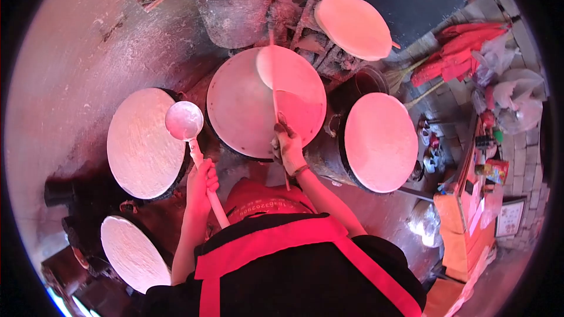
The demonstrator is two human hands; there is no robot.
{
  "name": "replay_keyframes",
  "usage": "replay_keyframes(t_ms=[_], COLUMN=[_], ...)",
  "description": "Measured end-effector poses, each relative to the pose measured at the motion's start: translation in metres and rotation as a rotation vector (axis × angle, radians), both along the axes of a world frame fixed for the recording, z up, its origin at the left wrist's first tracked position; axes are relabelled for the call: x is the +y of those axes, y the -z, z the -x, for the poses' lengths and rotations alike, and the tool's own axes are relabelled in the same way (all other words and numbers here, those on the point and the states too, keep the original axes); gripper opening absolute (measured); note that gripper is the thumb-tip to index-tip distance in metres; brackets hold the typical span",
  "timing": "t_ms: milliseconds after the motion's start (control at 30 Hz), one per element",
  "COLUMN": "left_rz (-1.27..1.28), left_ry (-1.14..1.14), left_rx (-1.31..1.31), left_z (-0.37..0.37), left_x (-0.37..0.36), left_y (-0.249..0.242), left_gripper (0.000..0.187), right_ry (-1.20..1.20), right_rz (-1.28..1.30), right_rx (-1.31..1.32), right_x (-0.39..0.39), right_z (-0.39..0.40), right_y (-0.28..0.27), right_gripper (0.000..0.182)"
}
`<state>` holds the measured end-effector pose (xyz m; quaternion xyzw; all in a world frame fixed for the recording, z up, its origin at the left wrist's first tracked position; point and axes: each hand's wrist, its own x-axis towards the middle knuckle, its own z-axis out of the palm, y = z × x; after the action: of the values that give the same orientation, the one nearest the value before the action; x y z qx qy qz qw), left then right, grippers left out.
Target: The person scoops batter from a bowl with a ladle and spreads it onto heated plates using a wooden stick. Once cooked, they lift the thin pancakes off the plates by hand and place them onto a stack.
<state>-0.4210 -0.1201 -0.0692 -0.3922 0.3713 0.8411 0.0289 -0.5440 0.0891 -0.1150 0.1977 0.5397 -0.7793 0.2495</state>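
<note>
My left hand (202,182) is wrapped round the long pale handle of a ladle (184,120). The ladle's round bowl is up, overlapping the edge of the left pale disc (144,144). My right hand (288,148), in what looks like a soiled glove, grips a long thin stick (274,76) over the front of the central round griddle (235,103). The stick runs across the griddle, its near end pointing toward my body. A pale patch (265,67) lies at the griddle's far side; red light and shadow blur its outline.
More pale round discs stand around: right (382,141), back right (353,26) and front left (135,253). Behind the griddle is a large dusty bucket (235,9). An orange-sided table (455,235), plastic bags (520,103) and a red cloth (461,50) are at right.
</note>
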Motion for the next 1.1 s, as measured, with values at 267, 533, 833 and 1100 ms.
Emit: replay_keyframes(t_ms=[267, 533, 833, 1100], left_rz=[0.163, 0.093, 0.148, 0.089], left_ry=[-0.188, -0.364, -0.559, -0.650], left_rx=[-0.121, -0.010, -0.122, -0.088], left_z=[-0.002, -0.001, -0.025, -0.037], left_x=[0.050, 0.101, 0.131, 0.150], left_y=[0.007, 0.010, 0.009, 0.011], left_gripper=[0.014, 0.025, 0.028, 0.031], right_ry=[0.127, -0.350, -0.146, -0.621], right_rz=[-0.134, -0.068, -0.180, -0.024], right_rx=[0.063, 0.048, 0.210, 0.005], right_x=[0.089, 0.043, 0.146, 0.104], right_z=[0.013, 0.049, 0.064, 0.088], right_y=[0.015, 0.006, 0.019, 0.010], right_gripper=[0.040, 0.041, 0.045, 0.042])
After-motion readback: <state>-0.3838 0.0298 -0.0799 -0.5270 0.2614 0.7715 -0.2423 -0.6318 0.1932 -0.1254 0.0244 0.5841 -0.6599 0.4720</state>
